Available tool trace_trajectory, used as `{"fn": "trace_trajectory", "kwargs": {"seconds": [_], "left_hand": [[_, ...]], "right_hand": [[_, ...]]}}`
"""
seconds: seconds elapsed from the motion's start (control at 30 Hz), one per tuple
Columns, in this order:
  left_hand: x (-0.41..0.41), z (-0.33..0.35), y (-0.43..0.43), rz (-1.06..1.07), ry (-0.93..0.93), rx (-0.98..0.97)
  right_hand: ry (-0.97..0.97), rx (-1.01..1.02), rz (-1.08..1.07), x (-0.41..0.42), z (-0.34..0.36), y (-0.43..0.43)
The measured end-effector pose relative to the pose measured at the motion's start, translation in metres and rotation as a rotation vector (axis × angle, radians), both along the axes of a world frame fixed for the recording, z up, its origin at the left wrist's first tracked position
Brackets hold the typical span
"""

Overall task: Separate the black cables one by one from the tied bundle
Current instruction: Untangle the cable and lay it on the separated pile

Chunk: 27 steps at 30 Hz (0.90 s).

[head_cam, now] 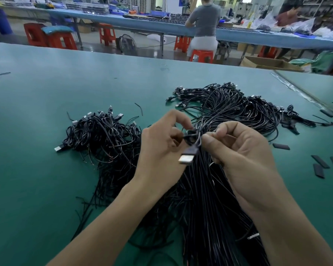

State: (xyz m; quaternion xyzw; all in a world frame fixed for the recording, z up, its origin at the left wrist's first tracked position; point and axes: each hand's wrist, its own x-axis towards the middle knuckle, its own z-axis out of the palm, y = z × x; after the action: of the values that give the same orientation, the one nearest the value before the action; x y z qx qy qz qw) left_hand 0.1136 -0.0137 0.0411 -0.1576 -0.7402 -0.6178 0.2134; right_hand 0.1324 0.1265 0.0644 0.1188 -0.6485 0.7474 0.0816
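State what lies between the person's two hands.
In the head view, the left hand and right hand pinch a looped black cable between them; its black plug with a silver metal tip hangs just below.

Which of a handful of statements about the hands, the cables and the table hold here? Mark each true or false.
1. The left hand and right hand both pinch the cable bundle. True.
2. A USB plug hangs between the hands. True.
3. The work surface is red. False: the table is green; the stools behind it are red.
4. All cables lie in one heap. False: a separate cable pile lies left of the hands, and another lies beyond them.
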Motion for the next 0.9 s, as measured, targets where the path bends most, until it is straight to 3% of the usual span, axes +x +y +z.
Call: {"fn": "trace_trajectory", "kwargs": {"seconds": [0.2,0.27,0.47,0.67,0.77,0.9], "left_hand": [[-0.001,0.008,0.006,-0.231,-0.386,0.36],[-0.002,0.006,0.006,-0.253,-0.444,0.319],[-0.003,-0.003,0.01,-0.261,-0.324,0.273],[-0.001,-0.002,0.012,-0.234,-0.152,0.183],[0.001,0.0,0.012,-0.231,-0.126,0.196],[0.005,0.001,0.013,-0.174,-0.088,0.076]], "right_hand": [[0.087,0.268,-0.123,-0.008,-0.009,0.007],[0.098,0.347,-0.143,-0.01,-0.01,0.012],[0.095,0.432,-0.233,-0.012,-0.012,0.017],[-0.012,0.201,-0.165,-0.013,-0.01,0.017],[-0.063,0.154,-0.227,-0.014,-0.013,0.018],[-0.047,0.087,-0.269,-0.015,-0.01,0.021]]}}
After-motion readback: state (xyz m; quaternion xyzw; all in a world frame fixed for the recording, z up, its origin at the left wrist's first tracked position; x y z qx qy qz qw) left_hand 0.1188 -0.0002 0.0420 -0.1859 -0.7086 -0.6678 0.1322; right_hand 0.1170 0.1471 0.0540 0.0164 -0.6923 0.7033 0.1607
